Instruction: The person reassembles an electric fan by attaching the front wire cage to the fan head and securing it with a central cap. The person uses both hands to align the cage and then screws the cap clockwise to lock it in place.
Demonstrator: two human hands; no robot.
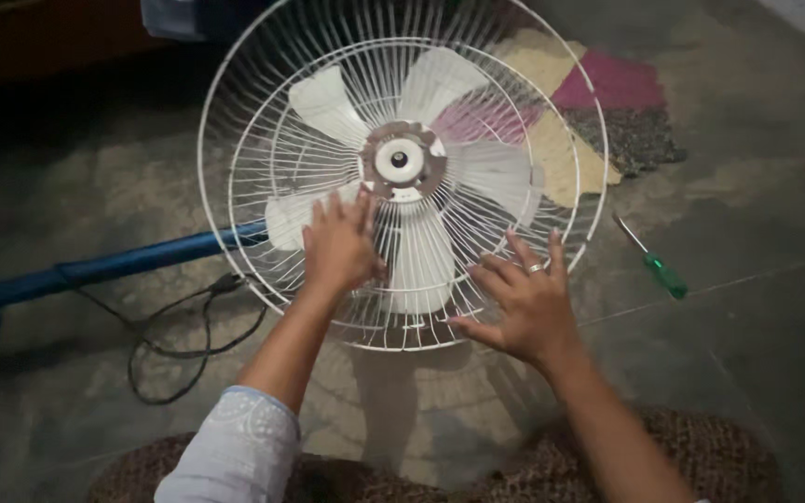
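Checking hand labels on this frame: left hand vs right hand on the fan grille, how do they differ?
The left hand lies flat on the white wire grille just below the hub, fingers close together; the right hand sits at the grille's lower right rim, fingers spread. The right hand wears a ring; the left shows none. The left arm has a pale sleeve. Both are bare and touch the grille.

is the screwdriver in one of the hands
No, the green-handled screwdriver lies on the floor to the right of the fan guard, while both the left hand and right hand rest on the guard's wires.
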